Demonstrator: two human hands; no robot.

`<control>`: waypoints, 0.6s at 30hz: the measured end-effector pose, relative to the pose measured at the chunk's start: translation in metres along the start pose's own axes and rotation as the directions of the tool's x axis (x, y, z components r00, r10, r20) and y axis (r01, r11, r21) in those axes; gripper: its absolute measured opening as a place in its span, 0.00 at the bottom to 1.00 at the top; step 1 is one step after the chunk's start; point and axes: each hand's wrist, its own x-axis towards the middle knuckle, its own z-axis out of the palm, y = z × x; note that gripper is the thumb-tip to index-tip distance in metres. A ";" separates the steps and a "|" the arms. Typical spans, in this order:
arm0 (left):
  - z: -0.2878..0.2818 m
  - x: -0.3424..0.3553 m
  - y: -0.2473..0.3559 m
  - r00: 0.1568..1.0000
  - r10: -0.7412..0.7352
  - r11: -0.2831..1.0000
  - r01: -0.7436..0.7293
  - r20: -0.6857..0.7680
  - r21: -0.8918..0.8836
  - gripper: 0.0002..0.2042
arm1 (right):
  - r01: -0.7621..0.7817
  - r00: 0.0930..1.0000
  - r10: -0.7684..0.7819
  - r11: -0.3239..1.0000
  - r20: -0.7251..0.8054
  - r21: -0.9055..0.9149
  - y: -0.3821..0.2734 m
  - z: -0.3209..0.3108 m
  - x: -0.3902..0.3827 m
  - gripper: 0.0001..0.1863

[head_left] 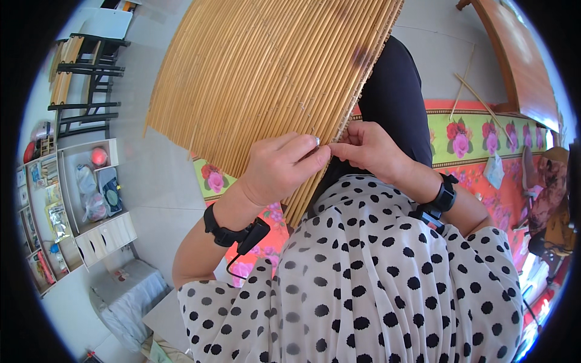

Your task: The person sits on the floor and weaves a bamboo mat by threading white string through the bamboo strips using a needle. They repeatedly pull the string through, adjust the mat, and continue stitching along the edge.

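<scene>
Two grips, almost tip to tip, and it's all happening at the mat's right-hand edge! Left grip (277, 166) comes across the slim sticks of the mat (260, 72), thumb and fingers drawn together in a close pinch. Right grip (376, 151) faces it from just outside that edge, fingers curled in, thumb and forefinger closed up too. What sits between those tips, I cannot tell; they hide it.

And the mat, it fans out from under the left grip, stretching well beyond both. Beyond the right grip runs a dark trouser leg (396, 103), up alongside the mat. Just behind each grip, a black wristband (446, 192); nearer still, a dotted top (363, 272).

Out to the right of the right grip, floral cloth (460, 175) spreads over the floor, and farther off, loose sticks (478, 96) lie crossed. Well left of the left grip, a pale shelf (109, 242) holds a reddish ball (99, 156).
</scene>
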 end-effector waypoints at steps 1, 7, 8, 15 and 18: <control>0.000 0.000 -0.001 1.000 0.002 1.000 -0.002 0.009 -0.003 0.10 | -0.021 1.000 0.021 1.000 -0.015 -0.011 -0.001 0.001 0.000 0.14; 0.001 0.001 -0.002 0.999 0.049 0.998 -0.050 -0.009 -0.031 0.10 | 0.000 0.998 -0.005 0.997 -0.063 -0.077 0.010 0.003 0.005 0.13; 0.000 0.002 -0.001 0.998 0.058 0.998 -0.058 -0.007 -0.033 0.10 | 0.011 0.997 -0.019 0.994 -0.080 -0.109 0.011 0.003 0.005 0.14; -0.009 -0.008 0.003 0.985 0.166 0.983 -0.169 -0.039 -0.074 0.09 | 0.002 0.997 -0.010 0.995 -0.080 -0.097 0.003 0.008 0.001 0.14; -0.016 -0.012 -0.001 0.975 0.210 0.976 -0.214 -0.070 -0.044 0.11 | 0.020 0.995 -0.029 0.995 -0.092 -0.097 0.005 0.013 0.003 0.14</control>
